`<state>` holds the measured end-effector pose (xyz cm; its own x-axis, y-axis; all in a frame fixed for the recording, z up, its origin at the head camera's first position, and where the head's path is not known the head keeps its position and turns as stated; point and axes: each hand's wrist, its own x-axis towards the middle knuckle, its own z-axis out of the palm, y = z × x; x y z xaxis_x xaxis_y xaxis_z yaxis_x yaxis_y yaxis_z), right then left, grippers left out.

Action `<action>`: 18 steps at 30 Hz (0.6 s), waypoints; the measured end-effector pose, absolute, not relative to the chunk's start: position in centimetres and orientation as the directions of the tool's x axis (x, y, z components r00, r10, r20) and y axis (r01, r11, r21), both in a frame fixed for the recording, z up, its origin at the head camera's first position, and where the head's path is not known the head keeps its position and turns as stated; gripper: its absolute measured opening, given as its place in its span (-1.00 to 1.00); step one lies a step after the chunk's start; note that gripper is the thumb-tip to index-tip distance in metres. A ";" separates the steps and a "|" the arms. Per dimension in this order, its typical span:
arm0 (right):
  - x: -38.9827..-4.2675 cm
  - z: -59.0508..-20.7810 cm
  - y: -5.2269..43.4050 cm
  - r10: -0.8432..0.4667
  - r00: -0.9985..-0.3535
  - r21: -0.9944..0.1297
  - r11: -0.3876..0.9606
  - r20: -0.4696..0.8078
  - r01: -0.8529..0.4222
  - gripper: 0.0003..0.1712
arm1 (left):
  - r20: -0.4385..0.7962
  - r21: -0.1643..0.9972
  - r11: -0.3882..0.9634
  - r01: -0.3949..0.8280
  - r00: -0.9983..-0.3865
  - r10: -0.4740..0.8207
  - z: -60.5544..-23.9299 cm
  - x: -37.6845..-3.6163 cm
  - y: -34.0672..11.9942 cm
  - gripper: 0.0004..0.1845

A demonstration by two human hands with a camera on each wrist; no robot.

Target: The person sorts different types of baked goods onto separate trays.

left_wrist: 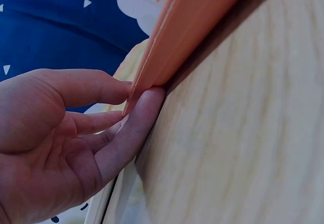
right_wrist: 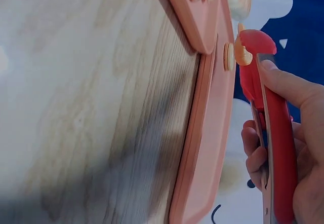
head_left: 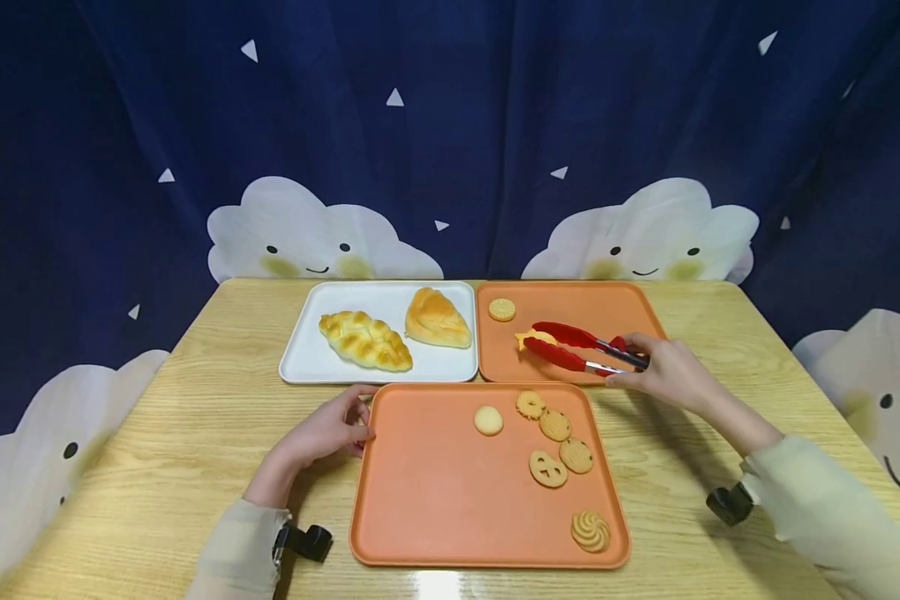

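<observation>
Fingers of the left hand (head_left: 328,433) pinch the near orange plastic tray (head_left: 435,517) at its corner rim. Farther back, the right hand (head_left: 663,371) squeezes red metal-handled tongs (head_left: 581,347) around a small yellow star-shaped biscuit (head_left: 534,337) over the far orange tray (head_left: 615,304); light and probably brittle, it wants gentle pressure across its flat faces.

Bare tabletop (head_left: 195,433) runs wide along the left and right edges and in a thin strip at the near edge. Three trays crowd the middle: the near orange tray (head_left: 435,500), the white tray (head_left: 307,354) far left with two breads, the far orange tray (head_left: 615,304) beside it, all nearly touching. The near tray's left half lies bare; cookies (head_left: 555,450) fill its right. The curtain (head_left: 450,125) closes the far side.
</observation>
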<state>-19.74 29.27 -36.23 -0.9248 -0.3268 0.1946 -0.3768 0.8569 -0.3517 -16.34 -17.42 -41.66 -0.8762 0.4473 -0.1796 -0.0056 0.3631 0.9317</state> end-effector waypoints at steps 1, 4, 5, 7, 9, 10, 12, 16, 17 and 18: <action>-20.1 -36.3 29.3 -0.316 -0.930 -0.349 0.864 0.187 -0.364 -0.30 | -0.181 0.932 0.363 -0.007 -0.876 0.447 -41.7 -16.3 -17.4 -0.36; -21.0 -36.7 29.4 -0.284 -0.946 -0.361 0.875 0.157 -0.322 -0.32 | -0.184 0.931 0.364 -0.010 -0.877 0.445 -41.7 -16.3 -17.4 -0.36; -21.3 -36.8 29.4 -0.274 -0.951 -0.377 0.873 0.144 -0.309 -0.32 | -0.184 0.932 0.363 -0.011 -0.877 0.444 -41.7 -16.3 -17.4 -0.37; -21.9 -37.0 29.3 -0.251 -0.961 -0.406 0.871 0.119 -0.278 -0.32 | -0.182 0.933 0.359 -0.012 -0.877 0.444 -41.7 -16.3 -17.4 -0.37; -22.5 -37.3 29.3 -0.228 -0.968 -0.420 0.872 0.107 -0.252 -0.32 | -0.182 0.933 0.358 -0.012 -0.877 0.444 -41.6 -16.3 -17.4 -0.37; -22.8 -37.4 29.3 -0.217 -0.971 -0.430 0.870 0.100 -0.239 -0.31 | -0.182 0.934 0.358 -0.013 -0.877 0.444 -41.6 -16.3 -17.4 -0.37; -23.3 -37.6 29.3 -0.197 -0.975 -0.421 0.880 0.100 -0.221 -0.33 | -0.184 0.933 0.360 -0.013 -0.877 0.443 -41.6 -16.3 -17.4 -0.37; -24.2 -38.1 29.3 -0.178 -0.978 -0.407 0.890 0.111 -0.208 -0.37 | -0.185 0.931 0.366 -0.012 -0.877 0.443 -41.5 -16.3 -17.4 -0.36; -24.4 -38.2 29.2 -0.177 -0.977 -0.403 0.891 0.117 -0.209 -0.37 | -0.186 0.930 0.367 -0.013 -0.878 0.442 -41.5 -16.3 -17.4 -0.36; -24.6 -38.3 29.2 -0.176 -0.977 -0.406 0.890 0.118 -0.209 -0.36 | -0.187 0.930 0.368 -0.013 -0.878 0.441 -41.4 -16.3 -17.4 -0.36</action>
